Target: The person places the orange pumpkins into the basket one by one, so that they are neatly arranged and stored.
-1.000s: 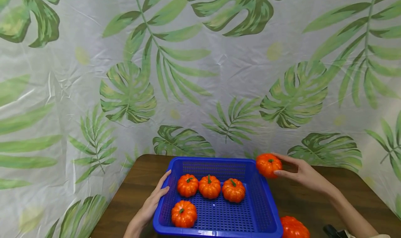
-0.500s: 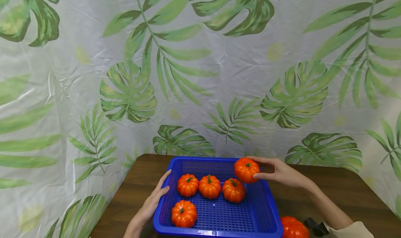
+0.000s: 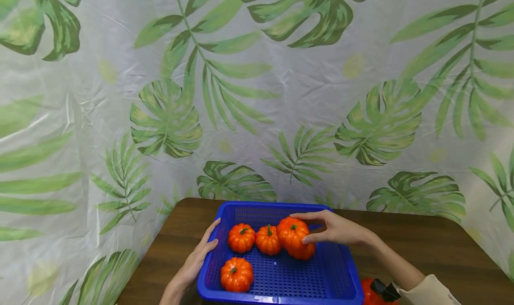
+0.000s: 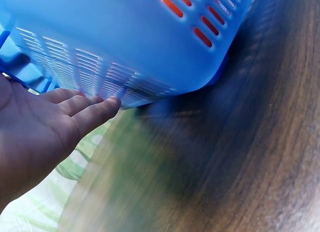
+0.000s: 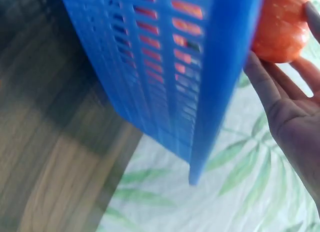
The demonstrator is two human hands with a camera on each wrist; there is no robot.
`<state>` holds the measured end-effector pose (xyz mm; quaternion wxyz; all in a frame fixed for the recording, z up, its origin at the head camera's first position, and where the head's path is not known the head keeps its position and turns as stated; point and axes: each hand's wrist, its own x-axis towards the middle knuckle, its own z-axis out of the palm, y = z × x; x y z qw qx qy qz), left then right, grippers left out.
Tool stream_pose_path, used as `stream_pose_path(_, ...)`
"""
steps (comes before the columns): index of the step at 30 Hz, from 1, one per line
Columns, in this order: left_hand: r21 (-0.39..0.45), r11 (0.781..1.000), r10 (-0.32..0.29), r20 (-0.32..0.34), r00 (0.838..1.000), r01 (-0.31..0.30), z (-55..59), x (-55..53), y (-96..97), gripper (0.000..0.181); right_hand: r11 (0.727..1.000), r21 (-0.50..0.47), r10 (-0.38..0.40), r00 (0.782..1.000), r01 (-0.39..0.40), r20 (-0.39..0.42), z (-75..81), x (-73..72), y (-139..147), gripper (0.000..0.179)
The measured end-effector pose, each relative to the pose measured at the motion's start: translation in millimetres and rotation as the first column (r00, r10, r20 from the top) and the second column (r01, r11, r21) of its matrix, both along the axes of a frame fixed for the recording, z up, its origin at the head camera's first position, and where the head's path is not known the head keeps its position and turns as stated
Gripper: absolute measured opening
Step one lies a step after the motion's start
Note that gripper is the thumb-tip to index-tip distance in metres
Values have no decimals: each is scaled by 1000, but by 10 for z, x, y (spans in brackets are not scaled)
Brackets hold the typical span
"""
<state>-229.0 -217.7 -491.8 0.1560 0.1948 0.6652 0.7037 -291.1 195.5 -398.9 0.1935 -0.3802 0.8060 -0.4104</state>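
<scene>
Head view, main item: one orange pumpkin (image 3: 293,232), glossy and ribbed, green stem upward, positioned over the basket's interior and overlapping the pumpkin behind it; whether those two touch cannot be told.

Right hand (image 3: 337,228): pinching the main item between thumb and fingers, from its right side. The right wrist view shows the same grip beside the basket's rim, fingers under and around the fruit.

Container: one blue plastic basket (image 3: 281,298), rectangular, with slotted walls and a perforated floor. Contents, four orange pumpkins: back-left pumpkin (image 3: 242,238); middle pumpkin (image 3: 267,240), just beside it; right pumpkin (image 3: 304,253), largely covered by the held one; front-left pumpkin (image 3: 237,274), apart from the row. Orange shows through the wall slots in both wrist views.

Left hand (image 3: 196,256): at the basket's left side, fingers extended along the wall, thumb apart from them and near the rim; nothing pinched.

Outside the container: one red-orange item (image 3: 367,291), beside the basket's front-right corner, partly hidden by a black device (image 3: 384,290) at the right wrist.

Support: brown wood-grain table (image 3: 160,260). Sleeve (image 3: 429,291): pale, on the right arm. Backdrop: whitish sheet (image 3: 241,153), green leaf print.
</scene>
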Motion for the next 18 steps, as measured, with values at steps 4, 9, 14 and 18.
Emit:
stream_pose_path(4,-9,1000,3,-2,1000,-3,-2,11,-6,62,999,25,32,999,-33,10,-74,21,-101,62)
stream_pose_path(9,-1,1000,14,12,1000,-14,-17,0,-3,60,998,-1,62,993,-62,104,-165,52,-181,63)
stream_pose_path(14,2,1000,18,16,1000,-18,-33,-14,2,59,996,-41,90,981,-84,173,-255,94,-219,63)
stream_pose_path(18,3,1000,20,15,1000,-20,-32,-12,4,60,994,-41,112,975,-106,193,-323,130,-257,64)
